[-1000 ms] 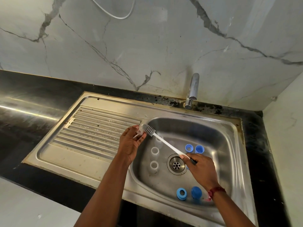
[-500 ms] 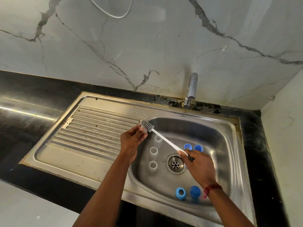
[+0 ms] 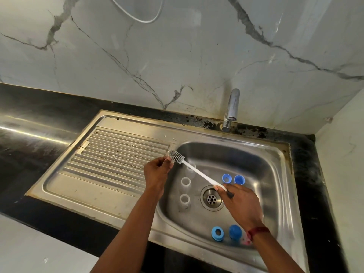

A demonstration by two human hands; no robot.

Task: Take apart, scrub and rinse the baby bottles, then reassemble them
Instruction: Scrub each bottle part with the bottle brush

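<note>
Black desk (image 3: pixel 59 219) is carrying a steel sink (image 3: pixel 118 200); all loose parts are sitting in the basin, presumably to drain. Nearest: blue ring (image 3: pixel 217 233) and blue cap (image 3: pixel 235 232). Right hand (image 3: pixel 242 205) is gripping the brush (image 3: pixel 201 175) at its handle end, above the drain (image 3: pixel 211 198), for reach. Clear bottles (image 3: pixel 185 200) are standing mouth-up left of the drain. Left hand (image 3: pixel 157 170), grip narrow, is pinching a small part (image 3: pixel 169 159) against the bristles; it's mostly hidden, likely being scrubbed. Two blue collars (image 3: pixel 226 178) are waiting beyond. Tap (image 3: pixel 231 109) is showing no water.
</note>
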